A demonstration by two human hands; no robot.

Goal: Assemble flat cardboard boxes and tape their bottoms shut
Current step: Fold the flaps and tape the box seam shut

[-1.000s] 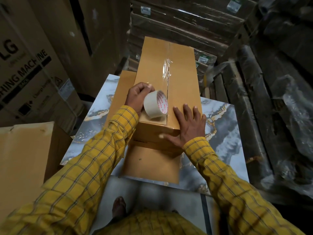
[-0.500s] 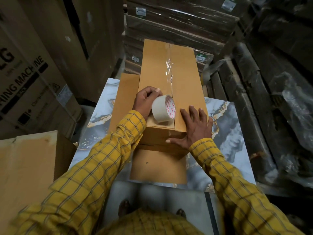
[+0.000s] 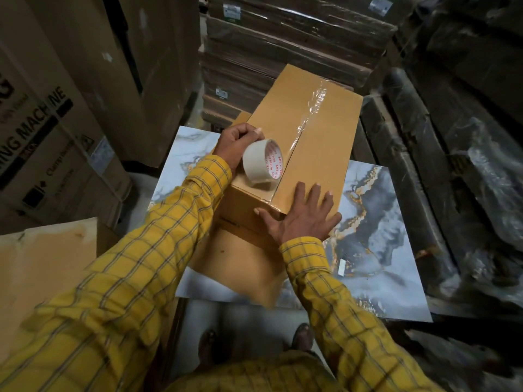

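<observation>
Box (image 3: 308, 131) seam nearly taped; left hand (image 3: 237, 144) grips tape roll (image 3: 261, 162) at near edge; right hand (image 3: 301, 219) lies flat, fingers spread, steadying; next, probably wrap over the edge and tear.

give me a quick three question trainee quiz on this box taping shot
1. True or false: the right hand is pressed flat on the cardboard box near its close end.
2. Which hand holds the tape roll? A) left hand B) right hand C) neither
3. Fill in: the clear tape strip runs along the box's centre ____.

Key
1. True: fingers spread, palm down on the top.
2. A: the left hand grips the roll at the near end of the seam.
3. Seam, where the two flaps meet.
</observation>
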